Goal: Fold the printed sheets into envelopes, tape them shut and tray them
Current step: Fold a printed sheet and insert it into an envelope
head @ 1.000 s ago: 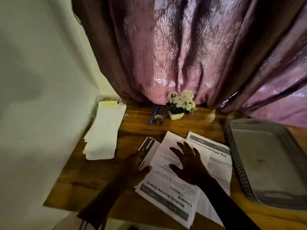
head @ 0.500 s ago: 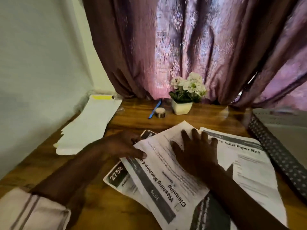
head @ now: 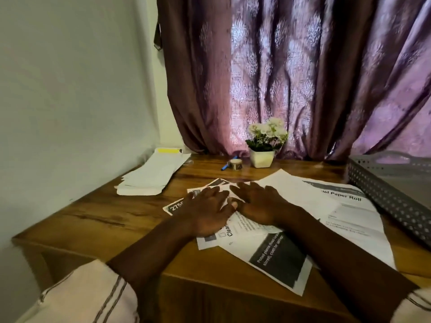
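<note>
White printed sheets [head: 258, 226] lie under both flat, open-palmed hands, left hand [head: 206, 212] and right hand [head: 261, 203] pressing side by side, long axis slanting away toward the grey perforated plastic tray [head: 382, 190] rightward.

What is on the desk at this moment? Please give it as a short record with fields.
left hand: flat, palm down, on the printed sheet
right hand: flat, palm down, on the same sheet, beside the left
printed sheet: on top of other sheets, text partly hidden by the hands
sheet at right: flat, headed "Paper Roll"
envelope stack: far left, near the wall
tape roll: back of the desk, beside a blue pen
flower pot: right of the tape roll
tray: grey, perforated, right edge
</note>
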`<state>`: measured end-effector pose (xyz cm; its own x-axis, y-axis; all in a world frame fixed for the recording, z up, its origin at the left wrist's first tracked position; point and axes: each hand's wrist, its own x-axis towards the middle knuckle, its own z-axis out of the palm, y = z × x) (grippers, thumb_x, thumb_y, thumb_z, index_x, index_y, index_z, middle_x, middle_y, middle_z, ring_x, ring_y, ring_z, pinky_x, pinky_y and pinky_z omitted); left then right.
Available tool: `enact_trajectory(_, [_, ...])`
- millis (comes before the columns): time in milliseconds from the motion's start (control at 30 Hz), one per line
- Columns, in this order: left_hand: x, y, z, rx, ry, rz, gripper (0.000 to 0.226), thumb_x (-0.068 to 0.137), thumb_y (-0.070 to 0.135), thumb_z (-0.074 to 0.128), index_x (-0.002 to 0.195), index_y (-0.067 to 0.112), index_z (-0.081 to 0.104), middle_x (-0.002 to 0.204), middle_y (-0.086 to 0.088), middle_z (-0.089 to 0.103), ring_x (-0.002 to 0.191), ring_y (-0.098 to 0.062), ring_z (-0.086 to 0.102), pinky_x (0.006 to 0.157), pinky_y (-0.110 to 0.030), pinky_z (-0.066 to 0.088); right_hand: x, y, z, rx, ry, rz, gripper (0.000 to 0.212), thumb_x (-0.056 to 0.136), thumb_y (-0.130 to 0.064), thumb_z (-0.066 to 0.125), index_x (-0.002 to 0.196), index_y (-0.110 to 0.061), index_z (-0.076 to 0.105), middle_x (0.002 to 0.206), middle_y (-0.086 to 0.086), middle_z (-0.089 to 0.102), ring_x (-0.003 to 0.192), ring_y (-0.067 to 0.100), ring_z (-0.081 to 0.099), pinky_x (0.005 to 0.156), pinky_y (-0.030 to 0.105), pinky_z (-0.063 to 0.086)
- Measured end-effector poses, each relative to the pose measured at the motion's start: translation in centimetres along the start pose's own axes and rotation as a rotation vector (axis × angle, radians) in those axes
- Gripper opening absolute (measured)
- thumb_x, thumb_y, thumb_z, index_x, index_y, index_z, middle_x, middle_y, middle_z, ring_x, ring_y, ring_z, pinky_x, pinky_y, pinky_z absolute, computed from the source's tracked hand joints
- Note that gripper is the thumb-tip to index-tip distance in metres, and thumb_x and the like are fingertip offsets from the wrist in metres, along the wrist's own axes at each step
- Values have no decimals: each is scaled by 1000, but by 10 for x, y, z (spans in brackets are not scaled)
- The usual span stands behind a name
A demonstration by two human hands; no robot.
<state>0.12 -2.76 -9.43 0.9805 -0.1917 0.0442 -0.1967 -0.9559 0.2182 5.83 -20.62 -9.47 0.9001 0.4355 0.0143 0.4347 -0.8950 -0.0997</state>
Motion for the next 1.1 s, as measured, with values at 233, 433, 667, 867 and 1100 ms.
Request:
enact_trajectory(233, [-10,-16,-14,122,122,-259,99,69,102,27,142,39,50,154,0,50,141,-27,45,113,-53,36,-1,46,-5,9,-6,314,92,87,-86,7,163,-35,4,172,-4,-4,158,32,-3,121,65,-3])
enact_trajectory(433, [-1,-7,-39,204,138,-316,64,74,89,54,82,25,51,79,8,59,83,-12,56,89,-38,48,-2,33,-2,-7,88,302,82,97,-73,18,163,-25,12,172,6,-2,157,34,-6,120,66,-8])
enact_trajectory(667, [33,-7,-72,-70,-16,-414,94,72,46,90,146,9,46,136,-9,62,100,-20,60,74,-28,46,-3,8,-5,-82,-10,13,87,87,-87,14,160,-40,21,171,3,13,155,31,15,121,59,12])
enact_trajectory(867, [61,2,-75,260,140,-185,70,67,28,91,130,17,63,120,-7,70,101,-25,68,81,-33,57,-14,-2,-17,-217,147,23,86,85,-88,25,147,-33,50,151,10,44,137,34,38,103,49,38])
enact_trajectory(1100, [41,30,-24,616,371,149,34,99,47,52,114,23,69,111,-3,71,101,-29,68,80,-35,52,-11,13,-18,162,459,139,32,91,-47,61,110,-25,72,113,2,71,107,26,65,82,32,50])
